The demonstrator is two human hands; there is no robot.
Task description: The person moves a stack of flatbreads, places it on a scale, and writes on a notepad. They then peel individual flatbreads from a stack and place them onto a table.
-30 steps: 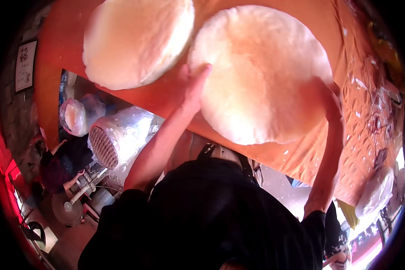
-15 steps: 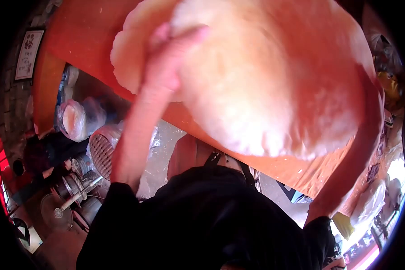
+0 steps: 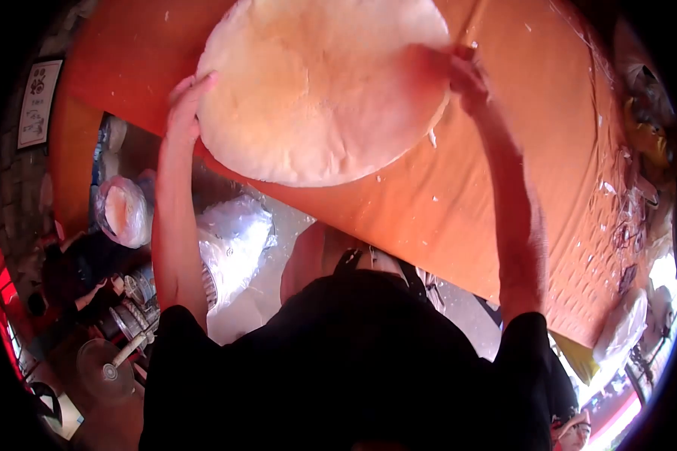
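Lg round flatbread (image 3: 316, 90) laid flat on orange cloth (image 3: 504, 195), far end of table, between both hands. L hand (image 3: 184, 105) pressed vs. its left rim, fingers stretched out, nothing clasped. R hand (image 3: 462, 71) set at right rim, touching; whether fingers are closed on rim can't be told, blurred. Crumbs scattered on cloth nr bread. Plastic-wrapped bundle (image 3: 233, 240) seen below table edge, fan (image 3: 101, 368) lower left

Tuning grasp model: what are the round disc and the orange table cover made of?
Round disc: seemingly dough or flatbread, pale, matte, floury, soft-looking rim. Orange table cover: likely cloth, matte; woven pattern at right, white crumbs on it.
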